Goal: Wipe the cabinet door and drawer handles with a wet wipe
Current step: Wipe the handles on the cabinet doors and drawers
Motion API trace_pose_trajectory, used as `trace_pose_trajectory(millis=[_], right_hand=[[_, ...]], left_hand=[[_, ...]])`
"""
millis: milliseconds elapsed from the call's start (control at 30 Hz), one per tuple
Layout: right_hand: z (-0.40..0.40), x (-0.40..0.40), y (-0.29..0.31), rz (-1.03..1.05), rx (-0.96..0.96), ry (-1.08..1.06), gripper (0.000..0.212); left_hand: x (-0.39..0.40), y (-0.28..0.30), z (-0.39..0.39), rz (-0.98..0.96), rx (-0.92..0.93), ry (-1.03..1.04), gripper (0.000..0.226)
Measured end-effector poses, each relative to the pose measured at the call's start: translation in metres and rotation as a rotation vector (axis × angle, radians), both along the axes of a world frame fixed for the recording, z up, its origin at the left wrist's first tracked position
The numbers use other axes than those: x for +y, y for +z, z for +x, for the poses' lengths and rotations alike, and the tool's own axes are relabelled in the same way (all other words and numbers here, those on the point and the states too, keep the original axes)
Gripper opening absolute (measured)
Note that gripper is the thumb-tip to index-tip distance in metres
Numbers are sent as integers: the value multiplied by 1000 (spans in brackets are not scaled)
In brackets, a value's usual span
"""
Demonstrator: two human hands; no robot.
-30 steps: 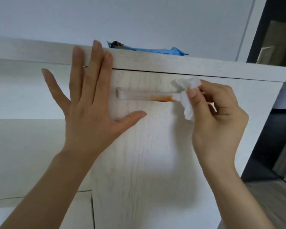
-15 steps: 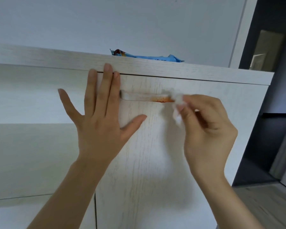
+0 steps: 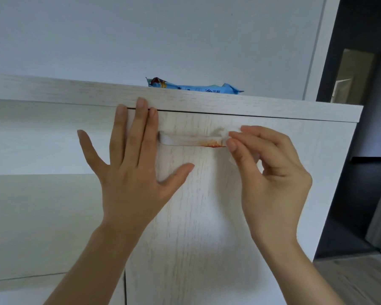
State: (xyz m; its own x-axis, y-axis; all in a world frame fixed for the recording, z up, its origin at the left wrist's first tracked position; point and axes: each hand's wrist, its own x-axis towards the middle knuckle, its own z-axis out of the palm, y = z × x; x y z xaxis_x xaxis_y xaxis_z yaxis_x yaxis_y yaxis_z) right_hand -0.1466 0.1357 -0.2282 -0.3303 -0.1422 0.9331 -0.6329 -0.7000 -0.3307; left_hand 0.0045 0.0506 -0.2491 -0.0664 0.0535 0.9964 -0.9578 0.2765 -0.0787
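Observation:
A pale wood cabinet door [image 3: 202,216] carries a white bar handle [image 3: 180,139] with an orange-red smear [image 3: 211,143] toward its right end. My right hand [image 3: 271,179] pinches a white wet wipe [image 3: 226,134] against the handle's right end, just right of the smear; most of the wipe is hidden by my fingers. My left hand [image 3: 132,170] lies flat and spread on the door's upper left corner, its fingertips touching the cabinet's top board, its fingers just left of the handle.
A blue wet wipe pack [image 3: 196,87] lies on the cabinet top [image 3: 273,108]. Open shelf space [image 3: 42,137] lies left of the door. A dark doorway [image 3: 365,172] and wood floor [image 3: 356,280] are on the right. A second door edge [image 3: 53,291] shows at lower left.
My right hand slid the wipe left along the handle toward the smear, bunching it under my fingers. My left hand stayed flat on the door. The view shifted slightly.

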Motion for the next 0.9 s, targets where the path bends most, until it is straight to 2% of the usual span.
trace_pose_trajectory(millis=[133, 233, 400, 533, 700, 800, 900], right_hand=[[0, 2, -1, 58, -117, 128, 19], [-3, 2, -3, 43, -30, 24, 25], [-9, 2, -4, 49, -16, -18, 23], [-22, 5, 4, 76, -199, 116, 20], [-8, 2, 0, 119, -85, 147, 22], [-8, 0, -1, 91, -120, 169, 21], [-8, 2, -3, 39, 4, 27, 24]], left_hand=[[1, -1, 0, 1, 4, 1, 82], [0, -2, 0, 7, 3, 2, 82], [1, -1, 0, 29, 0, 16, 83], [2, -2, 0, 38, -1, 12, 83], [2, -2, -1, 36, -6, 21, 82], [1, -2, 0, 34, -7, 25, 82], [0, -2, -1, 29, -7, 28, 82]])
